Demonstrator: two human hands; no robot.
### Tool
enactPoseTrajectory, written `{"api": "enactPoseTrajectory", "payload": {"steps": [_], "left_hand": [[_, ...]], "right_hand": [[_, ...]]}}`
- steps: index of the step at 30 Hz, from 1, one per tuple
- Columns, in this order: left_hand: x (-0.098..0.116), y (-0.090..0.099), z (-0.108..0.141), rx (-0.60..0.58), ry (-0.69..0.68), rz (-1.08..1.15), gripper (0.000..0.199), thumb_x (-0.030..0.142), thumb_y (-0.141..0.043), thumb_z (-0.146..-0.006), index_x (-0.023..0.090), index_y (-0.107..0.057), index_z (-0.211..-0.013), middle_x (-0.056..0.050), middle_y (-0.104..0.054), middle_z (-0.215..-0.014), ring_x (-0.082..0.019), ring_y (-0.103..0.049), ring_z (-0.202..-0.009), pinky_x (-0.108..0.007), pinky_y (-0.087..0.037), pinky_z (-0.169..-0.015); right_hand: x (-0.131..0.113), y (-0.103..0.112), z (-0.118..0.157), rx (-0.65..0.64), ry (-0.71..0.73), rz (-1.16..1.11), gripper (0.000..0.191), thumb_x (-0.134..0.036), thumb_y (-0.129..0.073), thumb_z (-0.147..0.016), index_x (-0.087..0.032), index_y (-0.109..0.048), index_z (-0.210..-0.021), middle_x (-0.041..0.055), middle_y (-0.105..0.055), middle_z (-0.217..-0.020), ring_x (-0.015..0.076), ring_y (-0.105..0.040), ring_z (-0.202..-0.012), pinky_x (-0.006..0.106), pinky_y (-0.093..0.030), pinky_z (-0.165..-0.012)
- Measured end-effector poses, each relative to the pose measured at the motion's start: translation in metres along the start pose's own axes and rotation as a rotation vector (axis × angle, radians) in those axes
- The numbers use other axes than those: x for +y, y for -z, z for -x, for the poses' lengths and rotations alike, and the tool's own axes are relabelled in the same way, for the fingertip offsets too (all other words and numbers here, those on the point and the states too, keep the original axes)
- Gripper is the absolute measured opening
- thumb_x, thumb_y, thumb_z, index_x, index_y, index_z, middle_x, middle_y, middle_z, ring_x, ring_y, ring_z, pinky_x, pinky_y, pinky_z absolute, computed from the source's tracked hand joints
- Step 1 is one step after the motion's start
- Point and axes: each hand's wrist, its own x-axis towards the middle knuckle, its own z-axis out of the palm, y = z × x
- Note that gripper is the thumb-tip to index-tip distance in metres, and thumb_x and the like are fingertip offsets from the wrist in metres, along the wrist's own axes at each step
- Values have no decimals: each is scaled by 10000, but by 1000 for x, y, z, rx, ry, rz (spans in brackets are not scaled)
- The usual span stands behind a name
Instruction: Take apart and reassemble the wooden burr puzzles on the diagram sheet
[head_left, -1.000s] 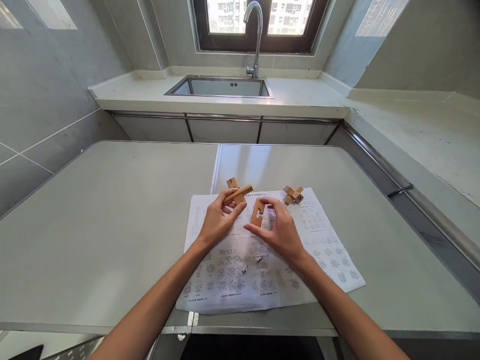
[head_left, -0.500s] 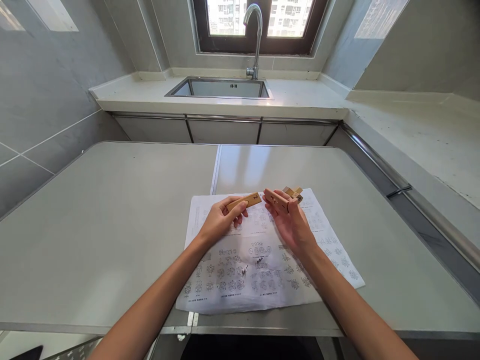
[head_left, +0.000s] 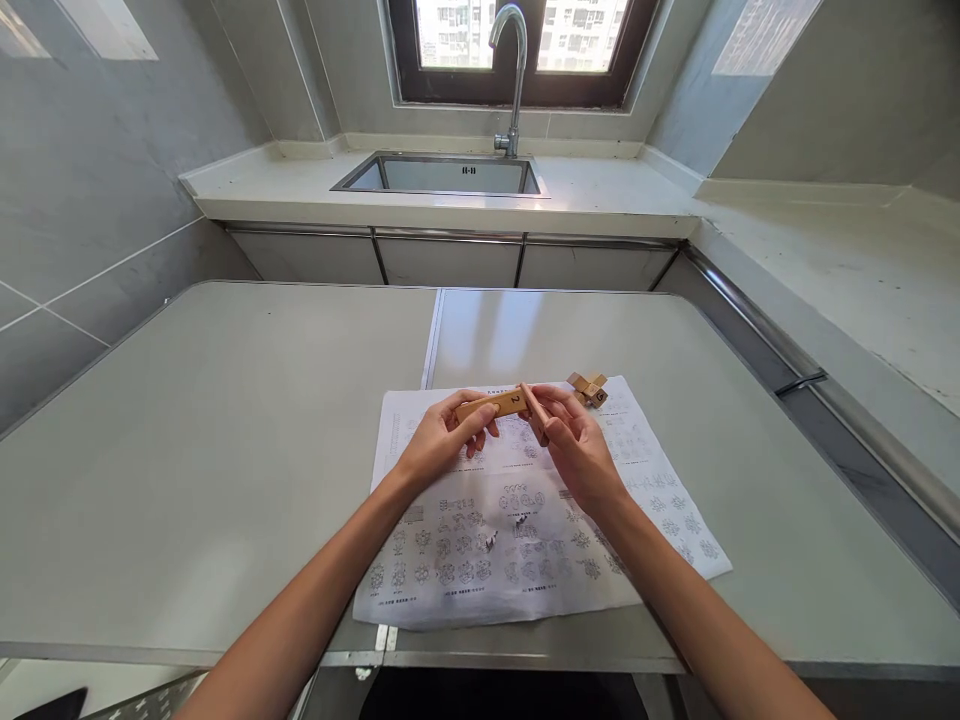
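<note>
Between the thumb and fingers of my left hand (head_left: 452,428) is a flat wooden puzzle piece (head_left: 504,403) marked with a "2", pointing right. My right hand (head_left: 576,440) grips a second wooden puzzle piece (head_left: 534,414), tilted and seen nearly edge-on. The two pieces meet, or nearly meet, above the paper; whether they touch I cannot tell. Just beyond my right hand, several crossed wooden pieces (head_left: 591,390) lie in a small cluster at the paper's upper right. Under both hands spreads a creased white sheet (head_left: 540,585) printed with small diagrams.
The sheet lies on a pale two-panel table (head_left: 187,450) with a seam (head_left: 432,340) down it. Behind stands a white counter (head_left: 600,185) with a sink (head_left: 442,188) and a tall faucet (head_left: 517,80). A metal rail (head_left: 862,430) runs along the right.
My right hand has moved slightly left and turned its piece from broad-face view to nearly edge-on, bringing it against or close to the left piece. The crossed cluster is now less covered.
</note>
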Motion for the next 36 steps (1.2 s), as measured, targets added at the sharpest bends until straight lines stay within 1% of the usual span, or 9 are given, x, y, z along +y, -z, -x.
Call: {"api": "enactPoseTrajectory", "payload": {"steps": [3,5,9,12,20,27,30,33,36], "left_hand": [[-1,-2,4,83,-143,-254,402,513,-742,-916,209,-692,-1174,-49,-752,-987,-131,-610,-679,-266,-520,-635],[-4,-2,6,96,-281,-402,387,462,-772,-905,218,-691,-1194,-55,-768,-1053,-132,-618,-699,-273,-529,-661],[-12,0,6,45,-522,-591,378,396,-744,-952,224,-657,-1276,-77,-770,-1100,-152,-648,-764,-284,-524,-665],[-16,2,5,38,-610,-692,325,382,-684,-1003,236,-645,-1291,-72,-753,-1085,-150,-650,-772,-285,-529,-677],[-17,8,5,17,-638,-883,282,378,-610,-1053,239,-650,-1295,-63,-742,-1076,-156,-689,-794,-276,-516,-682],[-13,8,5,-52,-579,-804,328,395,-620,-1045,265,-635,-1346,-54,-746,-1074,-164,-678,-815,-290,-540,-743],[-11,7,6,-73,-569,-808,322,391,-626,-1045,261,-629,-1340,-55,-752,-1101,-168,-688,-832,-295,-541,-754],[-13,6,6,-108,-586,-837,291,381,-617,-1052,262,-618,-1317,-61,-761,-1158,-192,-727,-944,-307,-550,-801],[-19,5,6,-46,-596,-833,381,437,-655,-1027,253,-551,-1345,-62,-776,-1139,-196,-749,-888,-311,-561,-771]], "right_hand": [[3,3,-1,33,-23,-8,627,-714,-784,-811,-263,-651,-1227,116,-717,-1316,288,-704,-1120,421,-589,-929],[3,3,-2,62,-53,-4,583,-689,-776,-838,-263,-658,-1218,108,-727,-1301,267,-710,-1083,421,-579,-964],[0,2,-2,111,-142,-41,579,-710,-758,-841,-246,-672,-1176,117,-744,-1295,290,-698,-1177,418,-583,-984],[-1,1,-3,122,-176,-67,557,-715,-744,-848,-236,-690,-1127,114,-758,-1272,297,-686,-1220,413,-591,-978],[5,6,-4,108,-192,-30,487,-668,-747,-876,-230,-724,-1088,90,-766,-1188,280,-699,-1157,398,-593,-932],[1,6,-3,98,-182,-32,490,-681,-731,-883,-231,-717,-1075,99,-763,-1222,275,-696,-1153,396,-569,-944],[1,4,-2,58,-170,21,508,-680,-750,-865,-230,-702,-1094,97,-773,-1139,269,-721,-1074,405,-576,-936],[1,1,2,-5,-142,92,544,-645,-824,-811,-239,-670,-1140,87,-769,-1125,258,-744,-998,405,-588,-921],[0,-3,4,-30,-129,94,557,-637,-829,-808,-253,-645,-1167,95,-754,-1210,274,-742,-1071,399,-593,-928]]}}
